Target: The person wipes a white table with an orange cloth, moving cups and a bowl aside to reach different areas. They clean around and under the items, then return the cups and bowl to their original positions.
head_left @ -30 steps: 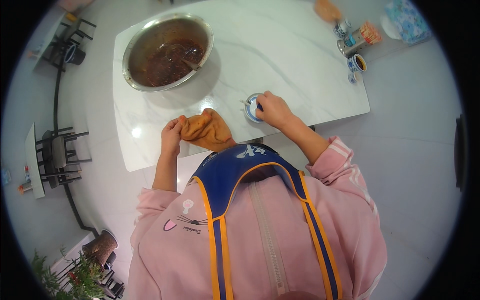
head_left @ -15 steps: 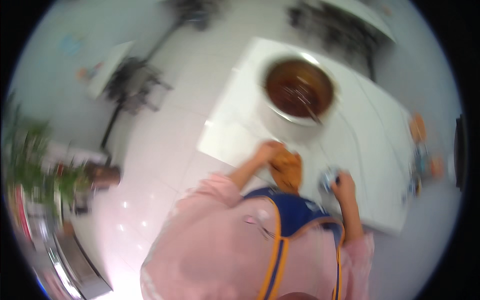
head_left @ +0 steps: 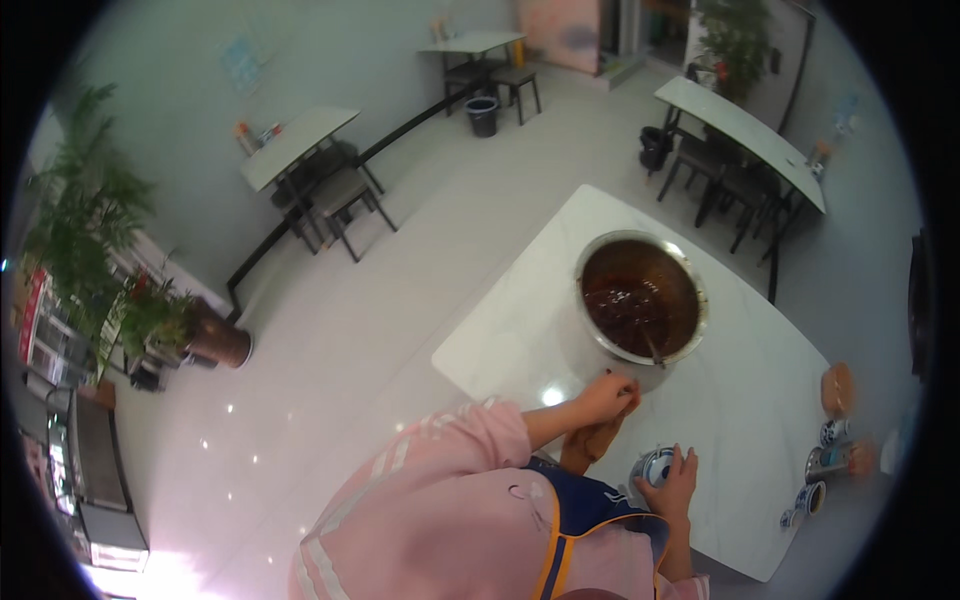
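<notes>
Rag [head_left: 592, 443] being shifted nearer steel basin [head_left: 672, 280], gripped by left hand [head_left: 605, 398]; porcelain jar [head_left: 655, 468] being cupped by right hand [head_left: 673, 488]; ladle [head_left: 655, 350] maybe getting snagged by swinging rag.

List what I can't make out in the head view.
Head view:
Part of the brown cloth: covered by the left hand.
Right side of the blue-and-white container: behind the right hand.
Far end of the utensil: lost in dark sauce.
Pattern on the smallest jar: too small.
</notes>
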A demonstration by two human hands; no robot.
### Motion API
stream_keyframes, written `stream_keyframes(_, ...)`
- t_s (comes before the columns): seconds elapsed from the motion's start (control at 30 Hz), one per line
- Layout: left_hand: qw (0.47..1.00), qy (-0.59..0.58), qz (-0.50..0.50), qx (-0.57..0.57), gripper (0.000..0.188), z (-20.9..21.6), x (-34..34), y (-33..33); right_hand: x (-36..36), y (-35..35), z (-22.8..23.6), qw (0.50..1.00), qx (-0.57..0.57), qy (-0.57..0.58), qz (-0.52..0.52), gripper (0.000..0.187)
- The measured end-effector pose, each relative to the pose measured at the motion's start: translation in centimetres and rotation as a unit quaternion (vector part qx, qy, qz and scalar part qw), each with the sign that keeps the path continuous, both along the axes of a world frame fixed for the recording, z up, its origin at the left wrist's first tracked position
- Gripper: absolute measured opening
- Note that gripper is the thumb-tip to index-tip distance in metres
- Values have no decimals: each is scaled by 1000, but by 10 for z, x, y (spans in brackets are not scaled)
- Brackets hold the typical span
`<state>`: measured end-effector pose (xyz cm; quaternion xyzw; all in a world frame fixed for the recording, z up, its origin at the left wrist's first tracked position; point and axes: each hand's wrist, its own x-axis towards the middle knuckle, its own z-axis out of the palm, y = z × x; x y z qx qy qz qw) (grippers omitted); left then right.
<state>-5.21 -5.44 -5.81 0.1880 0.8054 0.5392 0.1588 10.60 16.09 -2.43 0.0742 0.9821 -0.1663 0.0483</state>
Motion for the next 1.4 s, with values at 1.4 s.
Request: stream_keyframes(1.4,996,-91,-10,-19,25,-16,16,-58,-9,-11,-19,997,-4,-57,-58,111)
